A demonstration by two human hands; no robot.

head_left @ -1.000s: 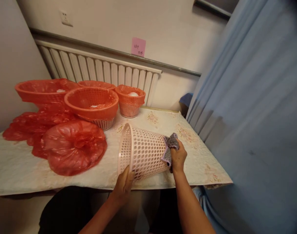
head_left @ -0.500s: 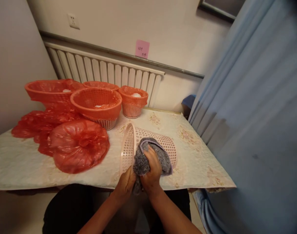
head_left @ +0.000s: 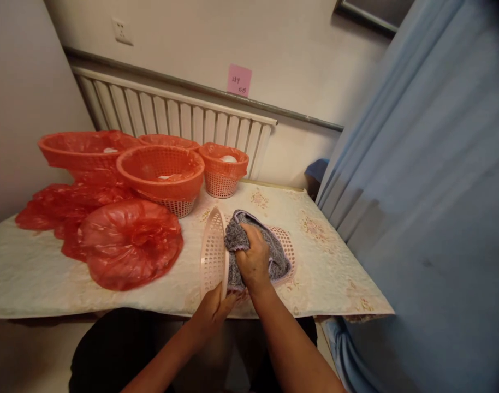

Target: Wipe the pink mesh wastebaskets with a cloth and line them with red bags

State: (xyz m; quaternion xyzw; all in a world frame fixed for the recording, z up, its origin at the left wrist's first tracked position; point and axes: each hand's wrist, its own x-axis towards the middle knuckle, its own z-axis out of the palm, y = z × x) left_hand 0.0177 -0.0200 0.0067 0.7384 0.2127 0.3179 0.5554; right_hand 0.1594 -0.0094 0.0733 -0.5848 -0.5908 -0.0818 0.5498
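A pale pink perforated plastic basket lies on its side near the table's front edge, its mouth facing left. My left hand grips its rim at the lower front, thumb and fingers on either side. In my right hand is a grey cloth with a purple edge, bunched up and pressed against the basket's outer wall. The cloth drapes over much of that wall and hides it. Part of the basket's base end shows to the right of the cloth.
Several baskets lined with red plastic bags, such as the near one and a small one, stand at the back left. Puffed red bags lie before them. A floral tablecloth covers the table; a blue curtain hangs at right.
My right hand has slid the cloth up and away from me over the basket's side. The cloth's tail no longer hangs by my left hand, which stays at the rim.
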